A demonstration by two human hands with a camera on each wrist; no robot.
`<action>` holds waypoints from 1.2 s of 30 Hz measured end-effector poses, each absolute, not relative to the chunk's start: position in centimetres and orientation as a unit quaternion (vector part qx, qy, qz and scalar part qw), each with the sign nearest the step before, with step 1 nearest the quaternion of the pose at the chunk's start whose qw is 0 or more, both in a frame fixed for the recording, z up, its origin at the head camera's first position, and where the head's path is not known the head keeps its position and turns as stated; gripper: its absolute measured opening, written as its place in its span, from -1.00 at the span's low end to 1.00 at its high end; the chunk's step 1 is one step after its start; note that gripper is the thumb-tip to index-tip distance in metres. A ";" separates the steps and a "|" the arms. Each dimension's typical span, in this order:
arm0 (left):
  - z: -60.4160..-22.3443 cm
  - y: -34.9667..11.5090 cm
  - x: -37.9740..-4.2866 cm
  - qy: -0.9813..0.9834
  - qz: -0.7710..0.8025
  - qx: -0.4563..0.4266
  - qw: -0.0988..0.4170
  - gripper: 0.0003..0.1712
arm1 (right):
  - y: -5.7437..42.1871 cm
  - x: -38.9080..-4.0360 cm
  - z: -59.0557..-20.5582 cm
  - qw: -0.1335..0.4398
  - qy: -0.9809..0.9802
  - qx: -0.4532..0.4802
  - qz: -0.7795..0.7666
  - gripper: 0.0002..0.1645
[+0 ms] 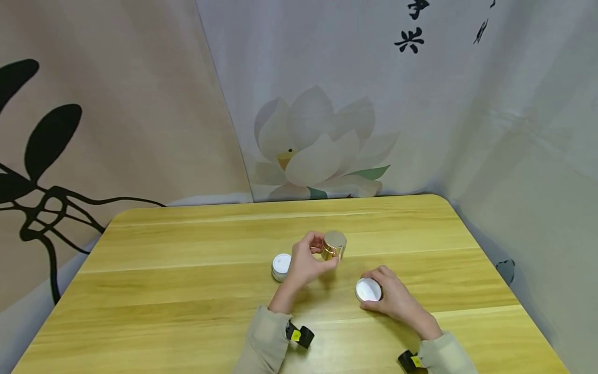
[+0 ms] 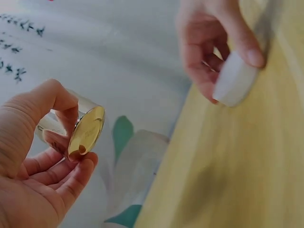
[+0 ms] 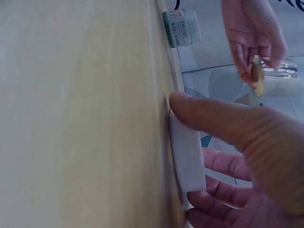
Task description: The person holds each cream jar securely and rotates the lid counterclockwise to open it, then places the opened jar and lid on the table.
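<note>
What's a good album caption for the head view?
Left hand holding a golden cylinder, right hand a white lid, small jar on the wooden table.

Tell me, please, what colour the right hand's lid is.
The lid is white, clearest in the head view.

A yellow-brown wooden table with rounded far corners is backed by pale hangings. The left panel is tinted beige and printed with black leaves and looping stems. It is divided by a slanting seam from a grey-white panel, which is decorated with a pale lotus and black characters. Soft light is reflected on the tabletop's near part.
</note>
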State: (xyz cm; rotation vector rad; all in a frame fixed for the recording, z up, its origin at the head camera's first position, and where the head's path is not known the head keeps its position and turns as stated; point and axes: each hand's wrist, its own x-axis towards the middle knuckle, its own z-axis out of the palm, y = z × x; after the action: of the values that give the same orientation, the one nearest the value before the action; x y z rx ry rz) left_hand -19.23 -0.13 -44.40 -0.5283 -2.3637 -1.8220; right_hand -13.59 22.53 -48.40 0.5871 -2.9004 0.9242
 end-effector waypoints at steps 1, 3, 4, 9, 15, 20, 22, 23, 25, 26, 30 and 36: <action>-44.1 -0.2 -19.2 -0.780 -0.599 -0.174 0.061 -0.57 | 22.5 -13.6 -48.4 0.020 -0.935 0.190 0.298 -0.37; -43.6 -0.4 -19.1 -0.781 -0.597 -0.171 0.070 -0.56 | 22.4 -13.6 -48.5 0.018 -0.935 0.189 0.299 -0.38; -43.3 -0.6 -19.1 -0.782 -0.595 -0.170 0.076 -0.56 | 22.3 -13.6 -48.5 0.017 -0.936 0.186 0.298 -0.38; -42.3 -1.1 -19.1 -0.782 -0.594 -0.165 0.096 -0.54 | 22.0 -13.5 -48.6 0.015 -0.942 0.177 0.284 -0.37; -41.5 -1.7 -18.9 -0.766 -0.614 -0.161 0.104 -0.54 | 21.8 -13.4 -48.0 0.028 -0.943 0.185 0.276 -0.29; -41.1 -2.0 -18.8 -0.759 -0.625 -0.150 0.105 -0.53 | 21.2 -14.2 -46.7 0.128 -0.926 0.199 0.294 -0.45; -40.9 -2.1 -18.7 -0.757 -0.626 -0.150 0.107 -0.52 | 20.8 -14.7 -46.0 0.162 -0.913 0.206 0.313 -0.51; -40.7 -2.2 -18.6 -0.757 -0.626 -0.151 0.107 -0.51 | 20.6 -14.9 -45.6 0.174 -0.907 0.209 0.321 -0.53; -39.9 -2.3 -18.2 -0.756 -0.627 -0.155 0.107 -0.52 | 20.1 -15.3 -44.8 0.195 -0.897 0.218 0.331 -0.54; -39.4 -2.4 -18.0 -0.755 -0.627 -0.156 0.107 -0.52 | 19.9 -15.4 -44.4 0.202 -0.893 0.222 0.336 -0.55; -37.4 -2.7 -16.8 -0.754 -0.628 -0.160 0.106 -0.54 | 19.1 -16.0 -42.7 0.237 -0.874 0.240 0.350 -0.57; -36.4 -3.0 -16.3 -0.750 -0.631 -0.165 0.109 -0.56 | 17.7 -16.5 -40.4 0.264 -0.847 0.249 0.388 -0.61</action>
State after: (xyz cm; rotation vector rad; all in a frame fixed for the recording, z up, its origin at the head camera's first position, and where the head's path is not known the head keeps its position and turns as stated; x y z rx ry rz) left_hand -16.28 -2.97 -36.41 -0.4839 -2.2065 -1.8564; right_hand -16.54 17.68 -40.36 0.6743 -2.2909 1.0486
